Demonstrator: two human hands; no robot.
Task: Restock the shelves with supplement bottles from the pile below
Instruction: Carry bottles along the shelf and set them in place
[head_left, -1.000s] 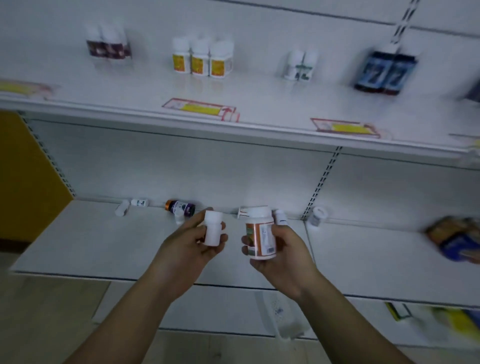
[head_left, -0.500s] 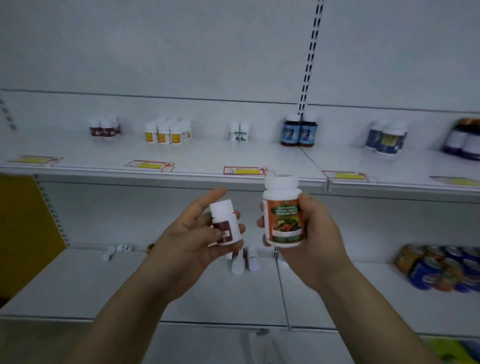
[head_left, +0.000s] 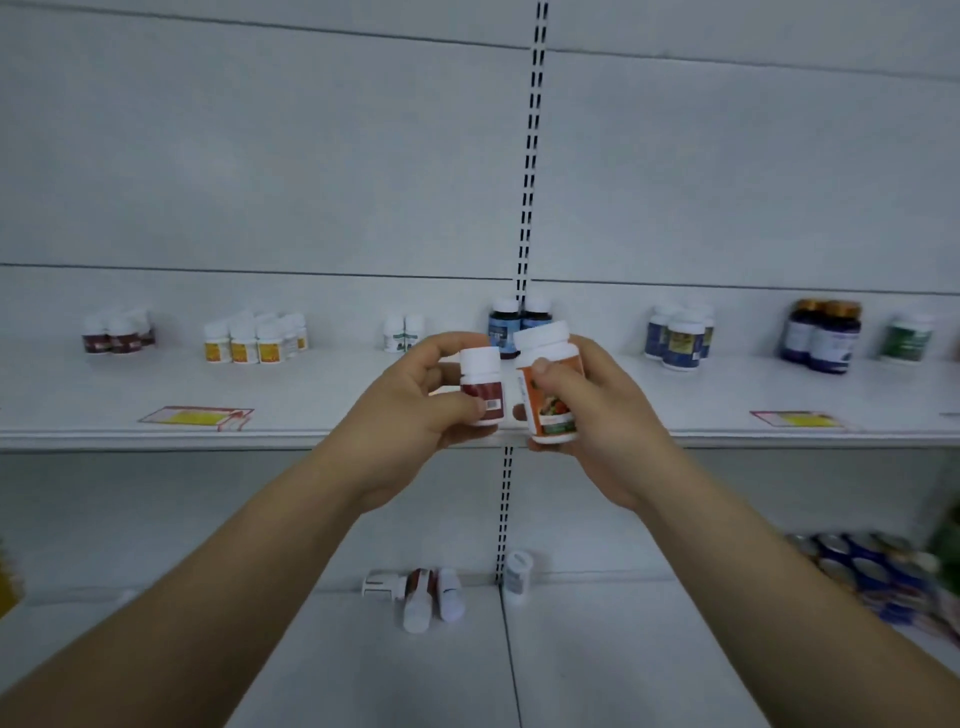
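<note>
Up at the level of the upper shelf (head_left: 332, 395), two bottles are held side by side in the head view. A small white bottle with a dark red label (head_left: 482, 387) is gripped by the left hand (head_left: 415, 410), thumb across its front and fingers curled behind; its long axis is upright, cap at the top. A larger orange-labelled bottle (head_left: 549, 384) is clamped in the right hand (head_left: 597, 415), thumb pressed on the label; its long axis is tilted slightly, the white cap leaning left toward the smaller bottle. The two bottles are just beside each other, and whether they touch cannot be told.

Along the back of the upper shelf, groups of bottles are stood upright: dark red ones (head_left: 117, 332) at the left, yellow-labelled ones (head_left: 254, 340), a white pair (head_left: 404, 332), and blue-labelled ones (head_left: 511, 322) directly behind the hands. Bare shelf is seen between these groups and the front edge, where a price tag (head_left: 197, 417) is laid.

On the lower shelf (head_left: 623, 649), several bottles (head_left: 426, 597) are lying on their sides near the slotted upright (head_left: 527, 208).
</note>
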